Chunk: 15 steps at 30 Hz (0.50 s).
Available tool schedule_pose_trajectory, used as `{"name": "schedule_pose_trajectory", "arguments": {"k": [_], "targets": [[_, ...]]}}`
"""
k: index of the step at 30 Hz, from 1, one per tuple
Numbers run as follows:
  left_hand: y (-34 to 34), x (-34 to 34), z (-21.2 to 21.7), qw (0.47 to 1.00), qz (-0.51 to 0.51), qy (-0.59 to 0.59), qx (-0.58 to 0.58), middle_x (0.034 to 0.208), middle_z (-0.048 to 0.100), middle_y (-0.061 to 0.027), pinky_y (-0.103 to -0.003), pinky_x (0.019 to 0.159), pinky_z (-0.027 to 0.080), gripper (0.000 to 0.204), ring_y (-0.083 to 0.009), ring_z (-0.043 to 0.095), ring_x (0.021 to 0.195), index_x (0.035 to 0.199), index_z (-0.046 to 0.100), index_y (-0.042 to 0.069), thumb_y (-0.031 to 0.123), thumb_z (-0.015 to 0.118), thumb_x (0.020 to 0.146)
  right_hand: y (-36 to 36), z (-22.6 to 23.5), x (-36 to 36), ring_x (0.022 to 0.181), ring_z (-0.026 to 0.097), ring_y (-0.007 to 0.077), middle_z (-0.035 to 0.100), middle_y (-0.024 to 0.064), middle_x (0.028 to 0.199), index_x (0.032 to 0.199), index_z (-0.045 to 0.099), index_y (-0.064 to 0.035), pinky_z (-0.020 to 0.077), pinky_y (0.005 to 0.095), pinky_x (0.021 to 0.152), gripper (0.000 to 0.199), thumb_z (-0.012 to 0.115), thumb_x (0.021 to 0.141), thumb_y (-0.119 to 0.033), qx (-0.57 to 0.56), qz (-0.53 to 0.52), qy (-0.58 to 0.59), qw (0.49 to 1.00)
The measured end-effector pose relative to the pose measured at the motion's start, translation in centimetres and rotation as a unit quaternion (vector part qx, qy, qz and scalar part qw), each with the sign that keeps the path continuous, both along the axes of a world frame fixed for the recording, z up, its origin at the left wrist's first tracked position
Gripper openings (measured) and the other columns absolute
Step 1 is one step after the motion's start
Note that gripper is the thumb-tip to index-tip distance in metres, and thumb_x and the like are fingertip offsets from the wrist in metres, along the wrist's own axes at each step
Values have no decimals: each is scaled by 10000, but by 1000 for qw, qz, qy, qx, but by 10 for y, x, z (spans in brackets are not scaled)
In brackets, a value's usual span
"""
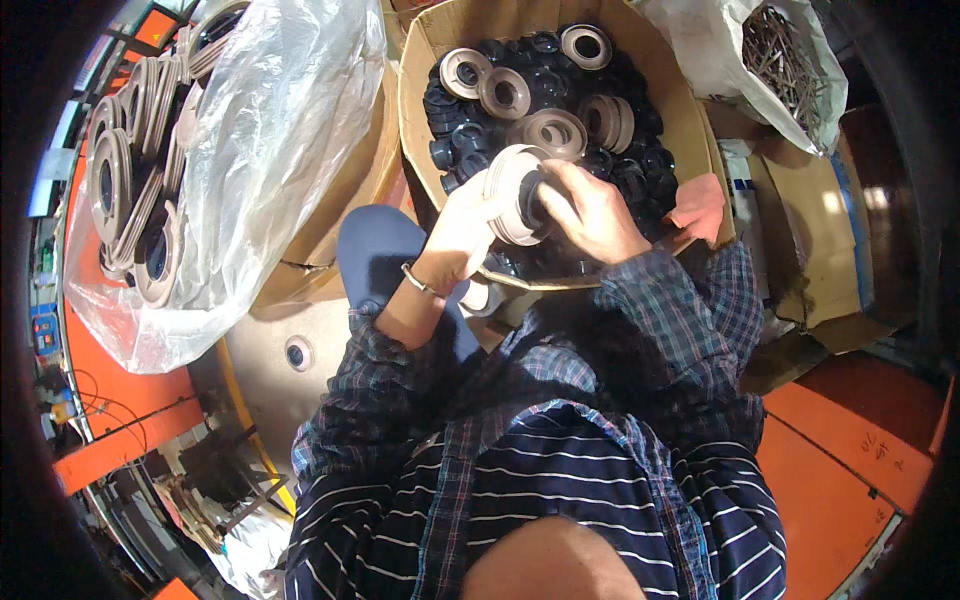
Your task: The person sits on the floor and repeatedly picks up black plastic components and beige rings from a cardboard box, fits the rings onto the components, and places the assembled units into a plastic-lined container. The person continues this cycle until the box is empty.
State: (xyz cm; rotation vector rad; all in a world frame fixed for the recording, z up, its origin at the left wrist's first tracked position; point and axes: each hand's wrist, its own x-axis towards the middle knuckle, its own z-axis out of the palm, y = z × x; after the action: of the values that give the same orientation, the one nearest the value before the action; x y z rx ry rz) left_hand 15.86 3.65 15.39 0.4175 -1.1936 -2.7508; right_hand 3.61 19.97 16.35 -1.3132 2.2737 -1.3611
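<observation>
A: Head view. Condition of the left hand (462,226)?

B: Half closed on the near side of a beige flanged ring (507,190), held on edge. Cannot make out the far fingertips, hidden by the ring.

A: Condition of the right hand (600,215)?

B: Curled, with thumb and forefinger drawn in toward a black insert (532,200) at the ring's centre. Cannot tell whether pinching the insert or only pressing against it.

A: Location of the ring?

B: Directly between both hands, above the near part of an open carton (412,110).

A: Surroundings?

B: Beneath and beyond both hands, many loose black parts (548,88), with several loose beige rings (556,128) among them. Just right of the right hand, a pinkish-red scrap (697,208) at the carton's edge. Well left of the left hand, a clear plastic bag (285,150) beside stacked rings (108,185). Far right beyond the right hand, thin metal rods (782,60) in a white sack (705,40).
</observation>
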Motion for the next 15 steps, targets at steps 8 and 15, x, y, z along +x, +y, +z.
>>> {"name": "schedule_pose_trajectory", "arguments": {"k": [8, 15], "targets": [[16, 7, 11, 995, -15, 2, -104, 1247, 608, -100, -326, 974, 501, 441, -179, 601, 1119, 1337, 507, -31, 80, 632, 928, 22, 1, 6, 977, 673, 383, 644, 243, 1113, 1323, 540, -32, 551, 422, 844, 735, 807, 754, -414, -30, 32, 27, 999], [57, 15, 21, 932, 54, -33, -358, 1081, 652, -99, -295, 855, 533, 479, -140, 636, 919, 1369, 470, -42, 133, 636, 955, 14, -11, 21, 745, 684, 156, 686, 123, 797, 1162, 636, 15, 578, 346, 679, 523, 762, 849, -384, -83, -113, -177, 974]]}}
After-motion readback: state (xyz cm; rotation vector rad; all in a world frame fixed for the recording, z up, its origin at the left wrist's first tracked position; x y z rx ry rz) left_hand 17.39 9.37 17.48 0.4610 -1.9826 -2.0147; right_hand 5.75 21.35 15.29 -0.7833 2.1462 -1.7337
